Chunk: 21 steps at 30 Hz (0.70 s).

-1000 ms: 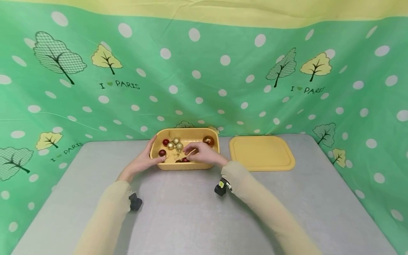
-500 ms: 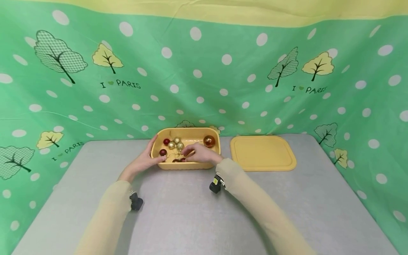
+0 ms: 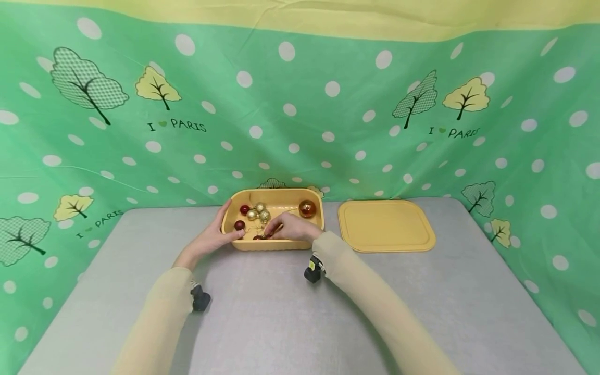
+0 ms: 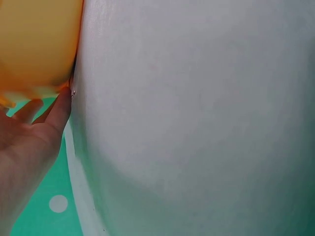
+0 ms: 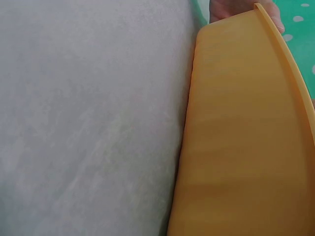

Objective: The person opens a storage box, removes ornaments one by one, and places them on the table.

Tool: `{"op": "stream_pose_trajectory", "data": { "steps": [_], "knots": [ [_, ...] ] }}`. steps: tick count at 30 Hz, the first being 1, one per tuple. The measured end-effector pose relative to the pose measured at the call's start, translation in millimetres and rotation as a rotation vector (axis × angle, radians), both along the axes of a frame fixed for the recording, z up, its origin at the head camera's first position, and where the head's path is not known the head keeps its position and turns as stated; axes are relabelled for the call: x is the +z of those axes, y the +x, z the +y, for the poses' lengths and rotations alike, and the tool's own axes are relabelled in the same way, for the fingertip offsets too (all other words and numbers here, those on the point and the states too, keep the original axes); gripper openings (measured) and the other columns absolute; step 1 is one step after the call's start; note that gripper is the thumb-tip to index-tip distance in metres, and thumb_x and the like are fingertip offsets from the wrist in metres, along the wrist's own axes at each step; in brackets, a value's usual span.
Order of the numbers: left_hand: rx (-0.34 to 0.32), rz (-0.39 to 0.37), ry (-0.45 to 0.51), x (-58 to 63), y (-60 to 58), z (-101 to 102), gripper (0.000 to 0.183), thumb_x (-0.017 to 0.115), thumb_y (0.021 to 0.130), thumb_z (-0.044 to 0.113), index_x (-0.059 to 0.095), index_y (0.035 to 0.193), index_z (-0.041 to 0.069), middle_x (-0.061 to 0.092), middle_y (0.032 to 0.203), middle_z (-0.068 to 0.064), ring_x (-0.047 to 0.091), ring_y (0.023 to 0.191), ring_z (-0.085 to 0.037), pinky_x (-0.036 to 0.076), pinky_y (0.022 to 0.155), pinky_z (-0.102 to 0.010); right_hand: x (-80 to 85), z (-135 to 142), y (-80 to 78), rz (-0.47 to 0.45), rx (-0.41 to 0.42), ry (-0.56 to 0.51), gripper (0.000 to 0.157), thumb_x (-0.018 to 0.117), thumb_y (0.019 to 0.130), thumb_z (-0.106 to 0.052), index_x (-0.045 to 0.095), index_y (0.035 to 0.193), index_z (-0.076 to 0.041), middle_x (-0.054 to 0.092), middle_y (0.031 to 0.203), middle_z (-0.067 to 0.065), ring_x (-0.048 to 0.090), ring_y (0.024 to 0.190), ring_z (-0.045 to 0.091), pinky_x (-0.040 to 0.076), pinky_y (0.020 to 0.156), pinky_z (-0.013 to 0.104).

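A yellow plastic box (image 3: 276, 245) stands at the back of the table, holding Christmas balls. My left hand (image 3: 211, 237) grips its left end, thumb over the rim and fingers along the outside; the left wrist view shows those fingers (image 4: 61, 105) against the wall. Reaching inside, my right hand (image 3: 291, 227) pinches a small dark red ball (image 3: 267, 236) near the front wall, mostly covered by the fingertips. Another dark ball (image 3: 258, 237) lies just left of it. Gold balls (image 3: 252, 214) cluster in the middle, beside red balls (image 3: 239, 225). A larger copper ball (image 3: 307, 208) sits at the right end.
A flat yellow lid (image 3: 386, 225) lies on the grey table (image 3: 262, 312) right of the box. Behind everything hangs a green dotted curtain (image 3: 300, 130), close to the box's back wall.
My right hand has moved slightly left and lower inside the box, its fingertips closing together; the small dark red ball has shifted left with it. My left hand stays at the box's end.
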<state>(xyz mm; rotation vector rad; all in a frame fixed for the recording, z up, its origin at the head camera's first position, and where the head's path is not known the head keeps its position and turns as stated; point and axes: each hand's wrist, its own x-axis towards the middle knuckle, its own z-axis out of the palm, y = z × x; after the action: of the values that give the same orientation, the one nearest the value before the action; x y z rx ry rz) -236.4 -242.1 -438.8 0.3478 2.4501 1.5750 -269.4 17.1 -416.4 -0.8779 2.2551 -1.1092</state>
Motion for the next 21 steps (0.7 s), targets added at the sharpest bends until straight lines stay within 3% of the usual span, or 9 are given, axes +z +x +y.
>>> {"op": "stream_pose_trajectory", "data": {
  "steps": [5, 8, 11, 16, 21],
  "knots": [
    [0.004, -0.003, -0.005, -0.3, 0.3, 0, 0.104, 0.071, 0.087, 0.024, -0.007, 0.156, 0.022, -0.005, 0.159, -0.021, 0.01, 0.141, -0.045, 0.015, 0.111, -0.056, -1.2, 2, 0.0, -0.047, -0.063, -0.066, 0.022, 0.067, 0.087, 0.002, 0.069, 0.109, 0.001, 0.069, 0.101, 0.006, 0.063, 0.091, 0.013, 0.051, 0.081, 0.023],
    [0.005, -0.009, -0.005, -0.7, 0.9, 0, 0.104, 0.071, 0.088, 0.024, -0.008, 0.156, 0.022, -0.005, 0.158, -0.022, 0.011, 0.141, -0.046, 0.016, 0.111, -0.057, -1.6, 3, 0.7, -0.136, -0.105, -0.161, 0.025, 0.066, 0.087, 0.002, 0.067, 0.113, 0.002, 0.068, 0.104, 0.01, 0.064, 0.092, 0.018, 0.053, 0.083, 0.03],
    [-0.001, -0.011, -0.001, -0.7, 1.4, 0, 0.104, 0.071, 0.088, 0.024, -0.008, 0.156, 0.021, -0.005, 0.158, -0.022, 0.011, 0.14, -0.047, 0.017, 0.111, -0.056, 0.4, 6, 2.0, -0.167, -0.129, -0.225, 0.027, 0.065, 0.088, 0.002, 0.066, 0.114, 0.003, 0.067, 0.104, 0.01, 0.065, 0.091, 0.024, 0.054, 0.082, 0.039],
    [-0.001, -0.01, 0.021, -0.8, 0.7, 1, 0.104, 0.071, 0.088, 0.023, -0.007, 0.156, 0.021, -0.005, 0.158, -0.022, 0.011, 0.141, -0.046, 0.017, 0.111, -0.055, 8.3, 13, 3.7, -0.115, -0.155, -0.301, 0.025, 0.064, 0.088, 0.004, 0.067, 0.113, 0.003, 0.068, 0.103, 0.014, 0.064, 0.094, 0.033, 0.053, 0.083, 0.046],
    [0.005, -0.013, 0.03, -2.9, 0.7, 1, 0.104, 0.071, 0.088, 0.022, -0.007, 0.156, 0.02, -0.006, 0.158, -0.023, 0.01, 0.141, -0.046, 0.015, 0.112, -0.056, 18.2, 23, 8.9, -0.045, -0.158, -0.349, 0.026, 0.064, 0.089, 0.003, 0.066, 0.114, 0.006, 0.067, 0.107, 0.015, 0.065, 0.095, 0.029, 0.053, 0.083, 0.033]
  ]
}}
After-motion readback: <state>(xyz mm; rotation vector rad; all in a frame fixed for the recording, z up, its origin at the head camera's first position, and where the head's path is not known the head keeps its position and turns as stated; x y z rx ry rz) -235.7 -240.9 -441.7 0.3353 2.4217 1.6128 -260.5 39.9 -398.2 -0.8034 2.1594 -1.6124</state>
